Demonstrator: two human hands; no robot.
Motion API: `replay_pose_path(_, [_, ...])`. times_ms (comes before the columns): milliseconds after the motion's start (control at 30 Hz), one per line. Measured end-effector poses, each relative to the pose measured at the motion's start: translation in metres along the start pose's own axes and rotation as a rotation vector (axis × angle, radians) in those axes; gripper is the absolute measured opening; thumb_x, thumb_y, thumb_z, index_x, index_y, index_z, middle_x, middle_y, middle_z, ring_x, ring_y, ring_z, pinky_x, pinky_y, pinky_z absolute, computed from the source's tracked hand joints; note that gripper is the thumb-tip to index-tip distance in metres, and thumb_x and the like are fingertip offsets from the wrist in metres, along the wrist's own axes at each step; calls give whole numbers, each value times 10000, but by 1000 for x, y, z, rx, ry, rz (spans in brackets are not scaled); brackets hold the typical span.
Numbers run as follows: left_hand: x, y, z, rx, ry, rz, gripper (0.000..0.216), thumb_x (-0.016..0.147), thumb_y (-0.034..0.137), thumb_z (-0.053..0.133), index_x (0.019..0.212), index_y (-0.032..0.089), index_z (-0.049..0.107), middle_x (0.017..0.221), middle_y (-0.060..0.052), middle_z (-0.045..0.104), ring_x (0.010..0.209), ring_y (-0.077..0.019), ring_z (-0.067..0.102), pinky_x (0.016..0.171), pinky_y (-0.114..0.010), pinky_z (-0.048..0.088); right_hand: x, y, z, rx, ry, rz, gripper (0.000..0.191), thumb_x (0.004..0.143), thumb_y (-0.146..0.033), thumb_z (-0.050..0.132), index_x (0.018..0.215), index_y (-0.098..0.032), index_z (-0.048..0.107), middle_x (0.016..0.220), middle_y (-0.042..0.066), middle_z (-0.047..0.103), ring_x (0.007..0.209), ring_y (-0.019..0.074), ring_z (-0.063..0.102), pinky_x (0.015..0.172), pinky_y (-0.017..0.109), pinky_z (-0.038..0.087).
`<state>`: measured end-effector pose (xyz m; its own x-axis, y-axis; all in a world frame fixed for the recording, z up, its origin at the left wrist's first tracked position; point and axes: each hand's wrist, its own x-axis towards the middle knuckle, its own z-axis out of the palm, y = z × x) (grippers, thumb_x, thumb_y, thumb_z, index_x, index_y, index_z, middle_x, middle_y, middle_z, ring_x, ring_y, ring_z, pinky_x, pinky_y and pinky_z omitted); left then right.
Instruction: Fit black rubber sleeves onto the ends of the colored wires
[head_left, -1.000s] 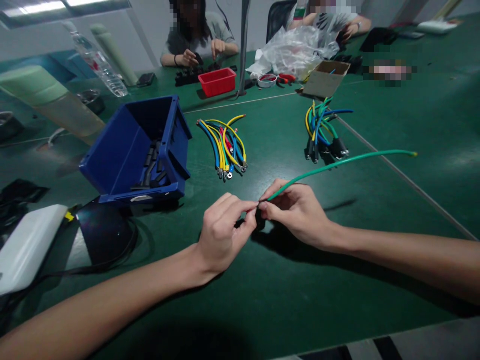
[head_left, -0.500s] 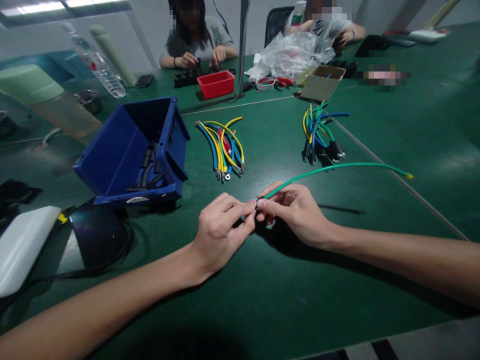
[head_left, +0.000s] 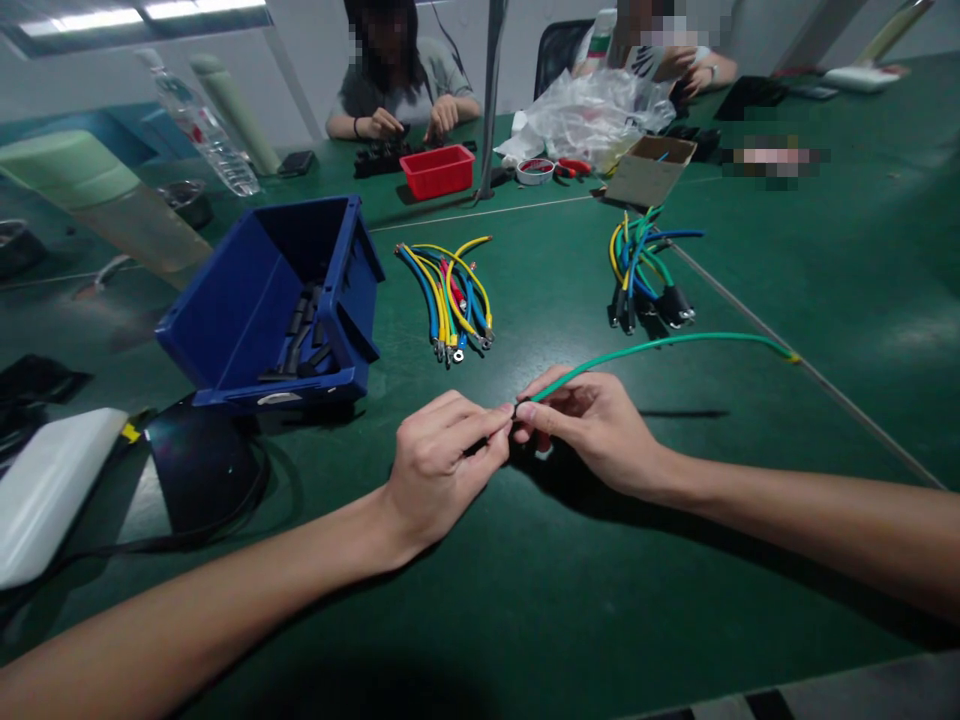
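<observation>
Head view: both hands meet low over the green counter (head_left: 525, 580), just in front of the person. The right hand (head_left: 592, 425) grips the green wire (head_left: 675, 342) near its close end, fingers (head_left: 551, 400) clenched around it. The left hand (head_left: 439, 460) pinches thumb and forefinger shut on the wire's very tip, where a small dark piece shows, too small to identify.

The two pinches touch, left fingertip against right. From there the wire's long axis runs away to the right and slightly forward, arching clear of the counter. Its yellow-tipped far end (head_left: 791, 356) hangs well apart from either hand, with the right arm on that side.

A tilted blue bin (head_left: 247, 300) holding black sleeves stands to the left. A fan of coloured wires with ring terminals (head_left: 450, 295) lies ahead. A second bundle (head_left: 641, 265) lies beyond the right hand.
</observation>
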<state>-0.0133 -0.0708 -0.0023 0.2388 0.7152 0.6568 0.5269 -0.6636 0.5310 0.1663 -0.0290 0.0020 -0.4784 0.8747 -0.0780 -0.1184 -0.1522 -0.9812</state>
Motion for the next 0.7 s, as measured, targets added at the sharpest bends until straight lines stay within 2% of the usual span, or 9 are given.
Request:
replay_pose_path(300, [-3, -1, 0, 114, -51, 72, 128, 848, 119, 622, 939, 152, 706, 776, -55, 734, 650, -131, 624, 629, -263, 509, 0, 4, -3, -37, -14, 5, 283, 718, -381, 798, 827, -149, 679, 638, 33, 699, 586, 147, 670, 468, 214, 496])
replay_pose_path(467, [-1, -1, 0, 67, -75, 63, 148, 858, 106, 596, 925, 143, 722, 735, -49, 728, 607, -120, 603, 616, -261, 488, 0, 2, -2, -82, -32, 3, 266, 733, -380, 788, 804, -150, 674, 619, 25, 688, 562, 136, 650, 478, 218, 489])
replay_pose_path(567, [3, 0, -1, -18, -82, -37, 143, 858, 120, 605, 891, 144, 742, 664, -30, 700, 563, -108, 570, 589, -246, 461, 1, 3, -2, -87, -20, -6, 265, 750, -384, 776, 777, -157, 642, 613, 14, 675, 554, 128, 637, 495, 223, 491])
replay_pose_path(700, [8, 1, -4, -141, -173, -272, 144, 852, 156, 624, 866, 147, 767, 607, -13, 647, 529, -95, 530, 542, -226, 417, 1, 5, -3, -109, -17, -59, 252, 798, -382, 738, 792, -164, 612, 640, -5, 647, 570, 114, 615, 521, 223, 485])
